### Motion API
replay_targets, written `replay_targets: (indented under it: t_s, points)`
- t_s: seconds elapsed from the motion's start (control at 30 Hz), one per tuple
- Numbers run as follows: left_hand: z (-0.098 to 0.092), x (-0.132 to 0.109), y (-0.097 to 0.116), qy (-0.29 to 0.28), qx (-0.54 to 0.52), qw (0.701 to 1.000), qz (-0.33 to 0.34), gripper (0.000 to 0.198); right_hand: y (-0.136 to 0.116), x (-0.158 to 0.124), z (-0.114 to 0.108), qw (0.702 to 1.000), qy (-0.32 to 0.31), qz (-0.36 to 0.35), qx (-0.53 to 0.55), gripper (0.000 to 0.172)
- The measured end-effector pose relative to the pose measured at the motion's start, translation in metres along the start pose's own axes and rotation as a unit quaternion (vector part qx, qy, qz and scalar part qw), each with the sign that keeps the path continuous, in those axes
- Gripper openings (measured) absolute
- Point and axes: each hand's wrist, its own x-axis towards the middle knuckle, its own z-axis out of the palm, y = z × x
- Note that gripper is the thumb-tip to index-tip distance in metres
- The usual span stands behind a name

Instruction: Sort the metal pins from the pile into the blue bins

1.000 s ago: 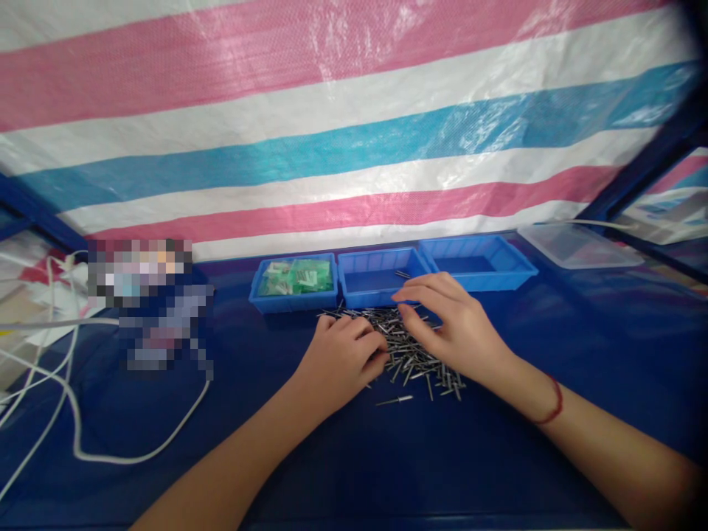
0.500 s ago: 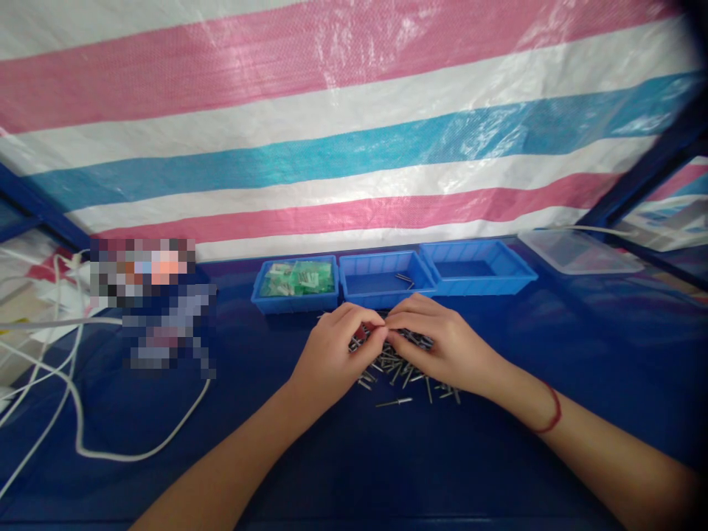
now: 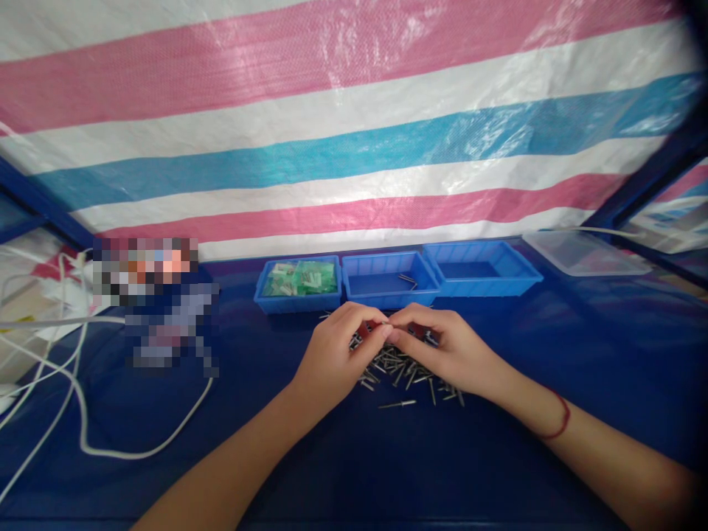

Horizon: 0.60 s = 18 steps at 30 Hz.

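Fingertips of my left hand and my right hand meet over a pile of metal rivets. Both hands are pinched closed; whatever lies between the fingertips is too small to make out. One loose rivet lies in front of the pile. Behind the hands stand three blue bins in a row: the left bin holds green packets, the middle bin has a few rivets in it, and the right bin shows a bare bottom.
A clear plastic lid lies at the back right of the blue table. White cables loop across the left side, near blurred-out items. A striped sheet hangs behind the bins.
The view has shifted slightly, moving the bins and rivets a little to the right in the picture. My fingertips stay together, with the right fingers slightly rearranged.
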Motion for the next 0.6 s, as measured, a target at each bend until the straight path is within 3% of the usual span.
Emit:
replay_targets:
  t_s: [0.23,0.6]
  points:
    - [-0.002,0.0019,-0.0025,-0.01,0.002,1.0,0.019,0.01,0.0026,0.0015,-0.0016,0.999,0.018,0.03,0.031,0.014]
    - [0.0025,-0.0016,-0.0056,-0.073,0.03,0.997,0.003,0.014,0.007,0.0026,-0.0035,0.996,0.086,-0.007,-0.01,0.017]
